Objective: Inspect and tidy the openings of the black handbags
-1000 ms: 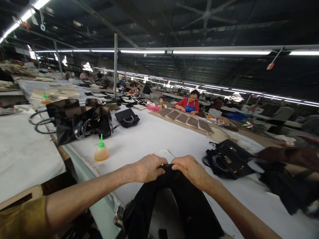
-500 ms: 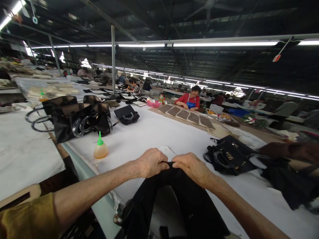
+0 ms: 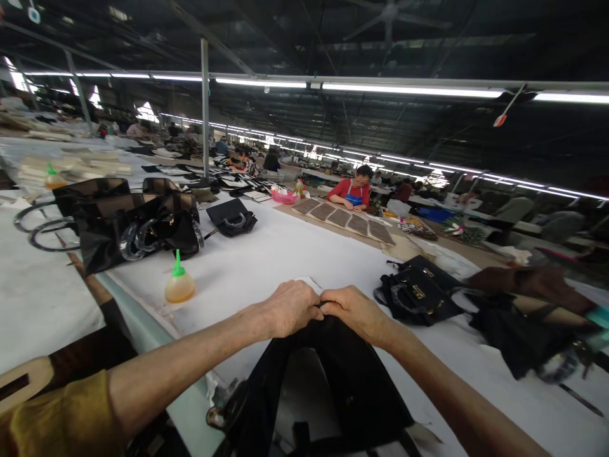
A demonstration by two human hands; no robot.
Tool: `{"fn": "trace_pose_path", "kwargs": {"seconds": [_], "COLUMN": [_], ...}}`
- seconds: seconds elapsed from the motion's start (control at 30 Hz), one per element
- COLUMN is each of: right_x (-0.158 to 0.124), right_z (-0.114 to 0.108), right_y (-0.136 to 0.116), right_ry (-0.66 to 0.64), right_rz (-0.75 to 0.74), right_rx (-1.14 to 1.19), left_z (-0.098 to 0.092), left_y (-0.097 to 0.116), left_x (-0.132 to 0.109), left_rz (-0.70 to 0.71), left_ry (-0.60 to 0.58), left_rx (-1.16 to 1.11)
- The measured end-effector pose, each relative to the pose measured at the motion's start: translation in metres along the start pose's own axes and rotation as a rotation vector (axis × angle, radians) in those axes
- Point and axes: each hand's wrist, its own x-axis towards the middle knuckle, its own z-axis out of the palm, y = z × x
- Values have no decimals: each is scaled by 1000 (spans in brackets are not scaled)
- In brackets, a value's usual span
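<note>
A black handbag [image 3: 361,387] lies in front of me on the white-covered table, its far edge raised and its near part cut off by the frame. My left hand [image 3: 292,310] pinches that far edge between thumb and fingers. Right beside it, my right hand [image 3: 354,312] grips the same edge, the two thumbs almost touching. What lies under the fingertips is hidden. A piece of white paper [image 3: 308,283] shows just behind my hands. Ahead to the left stands a squeeze bottle [image 3: 179,287] with a green nozzle and amber liquid.
Several black handbags [image 3: 102,222] stand at the left, and a small black bag [image 3: 231,217] lies beyond the bottle. Another black handbag [image 3: 419,289] lies at the right, near a co-worker's blurred brown sleeve [image 3: 533,289]. Across the table a person in red [image 3: 349,190] works beside brown panels [image 3: 342,219].
My view has turned slightly right, so the surroundings sit further left. My hands have drawn closer together on the bag's edge. At the right, the co-worker's sleeve and dark bag have shifted.
</note>
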Motion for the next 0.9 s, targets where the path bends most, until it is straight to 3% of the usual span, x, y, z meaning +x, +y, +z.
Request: {"fn": "trace_pose_path", "kwargs": {"seconds": [0.23,0.33,0.43,0.6,0.73,0.9], "right_x": [5,-4,-20,-43,-44,-36], "right_z": [-17,-17,-5,26,41,42], "right_y": [-4,-8,-11,-15,-16,-15], "right_ry": [-59,21,149,318,364,405], "right_rz": [20,97,283,524,548,523], "right_rx": [120,85,58,-12,-103,-84], "left_z": [-12,-13,-10,-3,-3,-10], "left_y": [6,-4,-17,-26,-24,-20], "left_x": [-3,-10,-17,-23,-21,-11], "left_rz": [-152,-255,-322,-299,-253,-151], "left_ry": [-19,-1,14,54,64,9], "left_rx": [52,107,101,91,104,135]}}
